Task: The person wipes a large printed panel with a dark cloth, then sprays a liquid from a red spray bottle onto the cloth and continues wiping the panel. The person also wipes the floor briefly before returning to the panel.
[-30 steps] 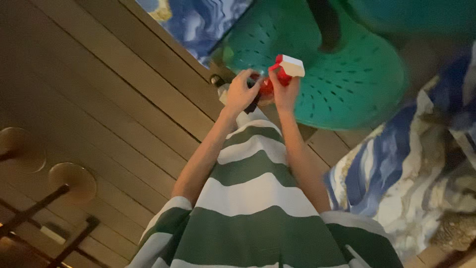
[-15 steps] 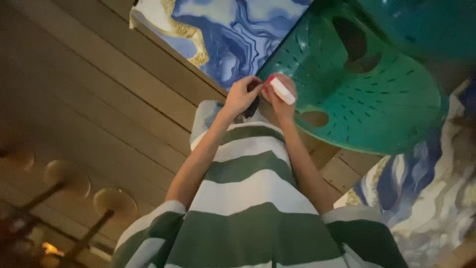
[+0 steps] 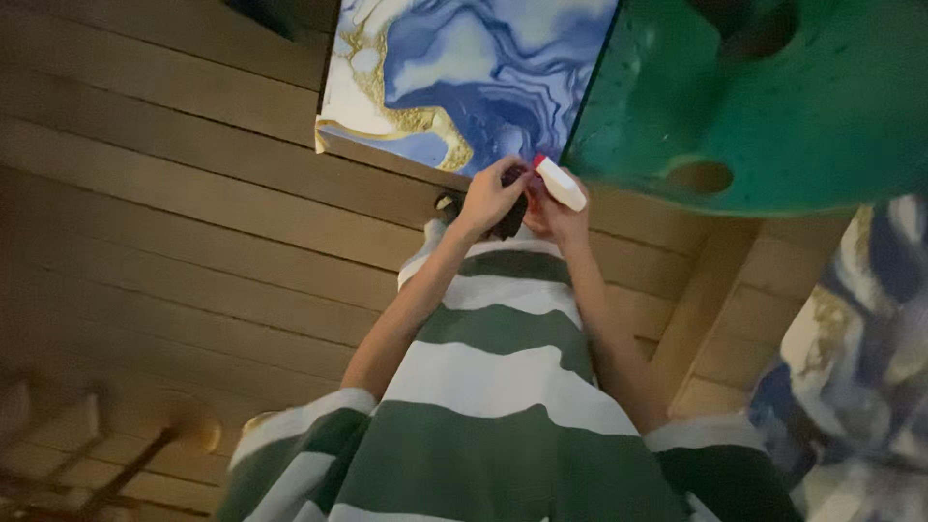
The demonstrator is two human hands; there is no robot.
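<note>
Both arms reach forward over my green and white striped shirt [image 3: 493,387]. My left hand [image 3: 488,198] and my right hand [image 3: 559,215] meet around a small red and white object [image 3: 559,182], white on its upper end with red near my fingers. A dark part [image 3: 512,217] shows between the two hands. The right hand grips the object; the left hand's fingers pinch at its red end. The picture is dim and blurred, so the object's exact kind is unclear.
Wooden plank flooring [image 3: 174,213] runs beneath me. A blue, white and gold marbled rug [image 3: 454,77] lies ahead, a green perforated plastic chair [image 3: 773,106] at the upper right, more patterned cloth [image 3: 851,387] at the right. Round-footed stool legs [image 3: 174,430] stand lower left.
The view has swung, so the green chair slid to the upper right and the marbled rug came into the centre. My hands stay together on the red and white object.
</note>
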